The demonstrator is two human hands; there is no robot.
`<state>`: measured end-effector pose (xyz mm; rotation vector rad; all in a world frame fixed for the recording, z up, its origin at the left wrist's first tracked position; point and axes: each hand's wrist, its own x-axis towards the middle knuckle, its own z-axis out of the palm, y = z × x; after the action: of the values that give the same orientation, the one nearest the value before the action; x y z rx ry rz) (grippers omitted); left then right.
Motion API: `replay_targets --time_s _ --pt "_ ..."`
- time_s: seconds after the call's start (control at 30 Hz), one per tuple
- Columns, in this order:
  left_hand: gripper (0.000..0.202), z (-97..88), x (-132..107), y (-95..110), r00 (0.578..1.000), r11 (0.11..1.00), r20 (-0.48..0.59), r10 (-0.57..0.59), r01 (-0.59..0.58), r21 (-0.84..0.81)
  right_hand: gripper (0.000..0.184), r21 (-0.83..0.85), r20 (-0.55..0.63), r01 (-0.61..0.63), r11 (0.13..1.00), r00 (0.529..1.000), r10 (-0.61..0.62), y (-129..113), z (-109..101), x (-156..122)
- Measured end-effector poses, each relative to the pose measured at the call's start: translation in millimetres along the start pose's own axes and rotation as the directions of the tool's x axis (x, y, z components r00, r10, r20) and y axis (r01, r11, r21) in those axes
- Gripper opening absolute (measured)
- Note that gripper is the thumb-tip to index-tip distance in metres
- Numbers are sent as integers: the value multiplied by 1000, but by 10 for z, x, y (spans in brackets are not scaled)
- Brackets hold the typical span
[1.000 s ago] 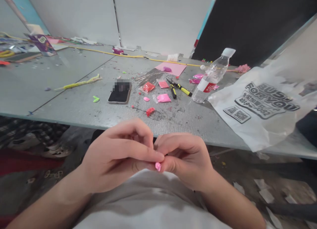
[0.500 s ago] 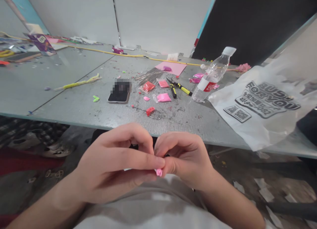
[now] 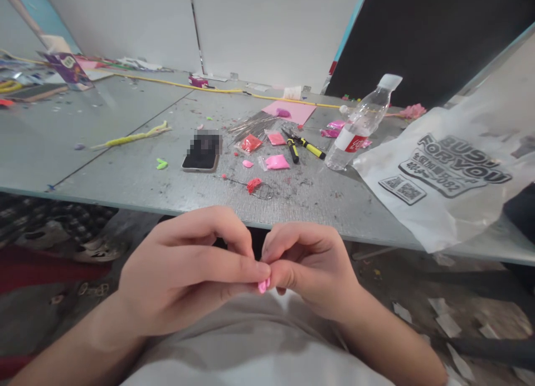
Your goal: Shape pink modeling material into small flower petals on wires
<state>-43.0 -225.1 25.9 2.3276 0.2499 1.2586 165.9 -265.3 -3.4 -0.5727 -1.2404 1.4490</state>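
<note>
A small piece of pink clay (image 3: 263, 286) is pinched between the fingertips of both hands, in front of my body and just short of the table edge. My left hand (image 3: 196, 269) closes on it with thumb and fingers from the left. From the right, the thumb and curled fingers of my right hand (image 3: 309, 263) press against it. Most of the piece is hidden by the fingertips. On the table beyond lie a red clay shape on wire (image 3: 253, 186), a pink clay lump (image 3: 248, 164) and a packet of pink clay (image 3: 276, 162).
Yellow-handled pliers (image 3: 311, 148), thin wires (image 3: 253, 127) and a red clay packet (image 3: 249, 143) lie mid-table. A phone (image 3: 201, 155) is left of them. On the right stand a plastic bottle (image 3: 355, 132) and a white bag (image 3: 438, 208). A yellow twisted strand (image 3: 134, 137) lies left.
Both hands keep their pinch on the pink clay. My left hand and the clay have shifted slightly left, and the clay's visible end looks a little wider. The things on the table stay put.
</note>
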Motion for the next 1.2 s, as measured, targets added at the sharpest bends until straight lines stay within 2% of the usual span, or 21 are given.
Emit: replay_targets --time_s 0.13,0.33,0.47,0.67,0.87,1.2 --pt "13 -6 4 2 1000 999 4 -26 26 -25 22 -24 -26 0 1000 1000 -1 -15 -2 -2" --pt "17 -12 -5 15 1000 999 -1 -21 21 50 23 -12 -41 33 999 999 -33 -26 29 11" --pt "19 16 -10 24 999 999 -17 -28 28 24 23 -1 -63 25 1000 998 -25 -16 44 -2" --pt "14 80 9 29 998 997 -56 -36 32 -75 21 -54 -33 100 993 994 -102 3 28 -19" --pt "11 96 28 41 997 994 -69 -33 25 -107 24 -134 -18 182 974 982 -187 16 28 -1" --pt "23 38 -33 74 999 998 -36 -38 40 47 21 -90 -45 163 983 985 -168 0 62 -14"
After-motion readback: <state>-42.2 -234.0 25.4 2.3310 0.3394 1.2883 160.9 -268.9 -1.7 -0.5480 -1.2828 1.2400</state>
